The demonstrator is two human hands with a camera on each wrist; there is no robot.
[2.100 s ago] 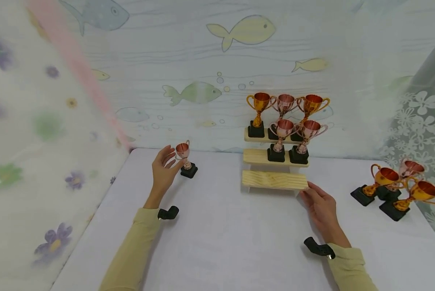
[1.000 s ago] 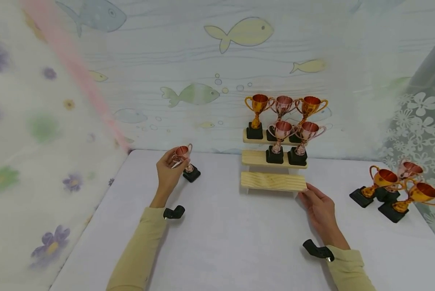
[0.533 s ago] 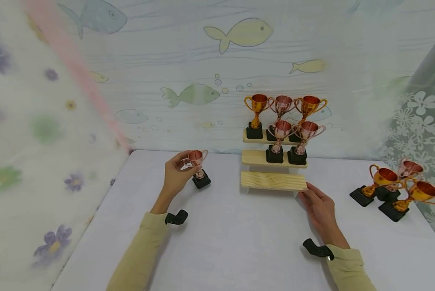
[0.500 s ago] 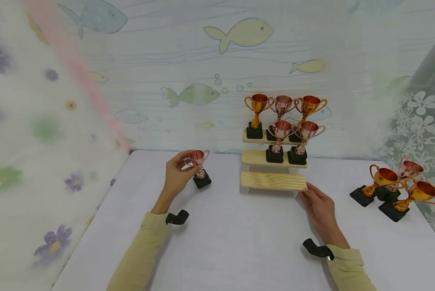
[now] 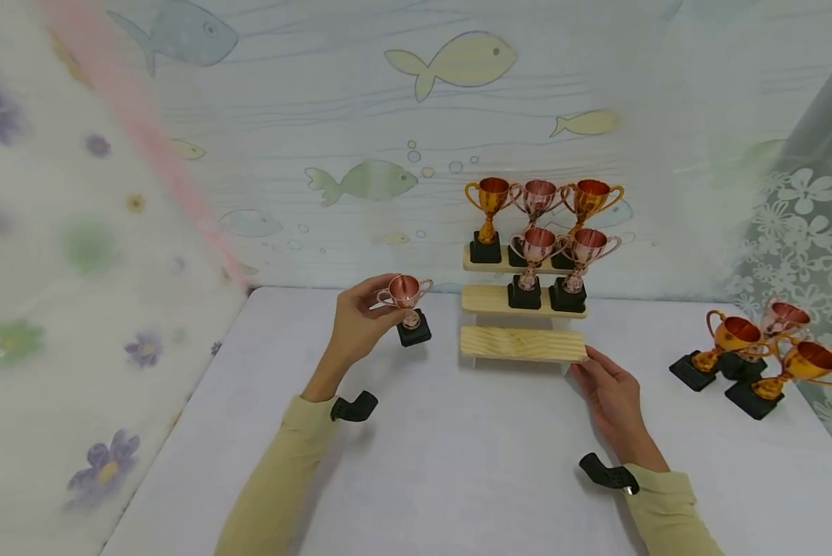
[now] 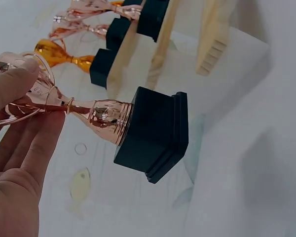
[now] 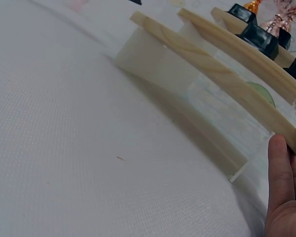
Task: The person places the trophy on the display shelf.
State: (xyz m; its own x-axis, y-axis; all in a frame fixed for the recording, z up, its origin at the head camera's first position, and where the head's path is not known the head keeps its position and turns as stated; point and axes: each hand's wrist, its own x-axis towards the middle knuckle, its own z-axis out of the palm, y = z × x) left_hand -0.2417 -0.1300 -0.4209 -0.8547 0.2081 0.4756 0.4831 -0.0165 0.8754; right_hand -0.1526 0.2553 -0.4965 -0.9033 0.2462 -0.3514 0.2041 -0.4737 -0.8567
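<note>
My left hand [image 5: 360, 328] grips a rose-gold trophy cup [image 5: 403, 289] by its bowl, left of a three-step wooden stand. In the left wrist view the trophy's square black base [image 6: 153, 133] points away from my palm, clear of the table. My right hand [image 5: 612, 394] pinches the right end of the stand's lowest board [image 5: 523, 344], which bears nothing. Two rose-gold trophies [image 5: 538, 244] stand on the middle board [image 5: 483, 297], at its centre and right; its left end is bare. The top board [image 5: 468, 259] carries two gold trophies [image 5: 490, 197] with a rose-gold one [image 5: 539, 197] between them.
To the right, two gold trophies [image 5: 808, 361] and a rose-gold one [image 5: 786, 316] stand close together on the white-covered table [image 5: 471, 463]. Behind rises a fish-patterned curtain [image 5: 304, 116]; a flowered one [image 5: 54, 309] hangs at the left. Both wrists wear black devices [image 5: 354, 406].
My left hand has carried the rose-gold trophy to the right, nearer the stand, and lately lifted it a little. My right hand has stayed at the lowest board's end.
</note>
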